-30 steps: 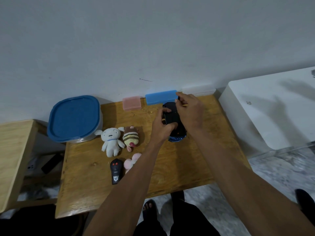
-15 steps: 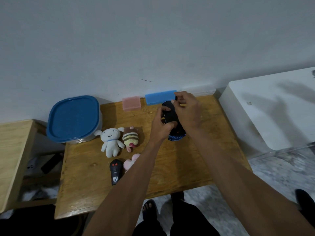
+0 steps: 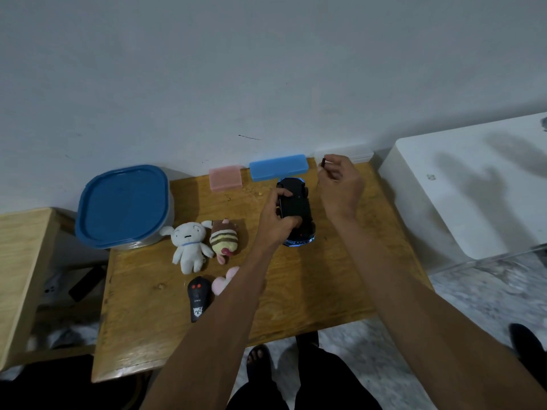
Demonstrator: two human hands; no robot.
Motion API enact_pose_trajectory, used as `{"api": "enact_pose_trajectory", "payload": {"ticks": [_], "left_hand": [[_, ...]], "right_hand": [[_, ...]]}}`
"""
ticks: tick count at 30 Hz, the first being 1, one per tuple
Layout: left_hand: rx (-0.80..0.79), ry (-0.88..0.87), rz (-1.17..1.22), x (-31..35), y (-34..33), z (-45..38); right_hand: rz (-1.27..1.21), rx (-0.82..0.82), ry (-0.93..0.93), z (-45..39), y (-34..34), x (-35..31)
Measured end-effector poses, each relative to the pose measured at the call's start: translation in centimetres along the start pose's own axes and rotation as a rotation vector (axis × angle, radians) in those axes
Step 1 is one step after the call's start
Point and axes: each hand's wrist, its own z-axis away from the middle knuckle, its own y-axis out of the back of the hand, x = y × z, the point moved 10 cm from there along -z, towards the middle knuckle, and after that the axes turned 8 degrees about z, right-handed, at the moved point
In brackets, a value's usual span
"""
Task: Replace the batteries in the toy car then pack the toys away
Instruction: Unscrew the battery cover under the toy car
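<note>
The toy car (image 3: 296, 213) lies belly-up on the wooden table (image 3: 296, 291), its long axis running from the wall toward the person. The left hand (image 3: 276, 218) grips its left side with curled fingers. The right hand (image 3: 340, 184), raised beside the car's far end, pinches a small black piece (image 3: 323, 162) near the blue case (image 3: 278, 171).

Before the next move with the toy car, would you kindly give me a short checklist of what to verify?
1. Left hand grips the toy car upside down: ok.
2. Right hand pinches a small black piece clear of the car: ok.
3. Battery bay open: cannot tell.
4. Fresh batteries in sight: not ok.
5. Blue-lidded tub open for packing: not ok, lid on.
6. Remote on the table: ok.
</note>
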Motion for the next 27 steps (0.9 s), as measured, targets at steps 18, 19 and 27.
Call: {"api": "enact_pose_trajectory", "payload": {"ticks": [18, 19, 27], "left_hand": [[0.031, 0.023, -0.016, -2.3, -1.0, -0.3], [0.031, 0.027, -0.021, -2.4, -1.1, -0.3], [0.039, 0.056, 0.0, -3.6, -1.0, -0.3]], "right_hand": [[0.58, -0.343, -0.356, 6.6, -1.0, 18.1], [0.582, -0.353, -0.36, 6.8, -1.0, 18.5], [0.337, -0.252, -0.343, 4.5, -1.5, 15.8]]}}
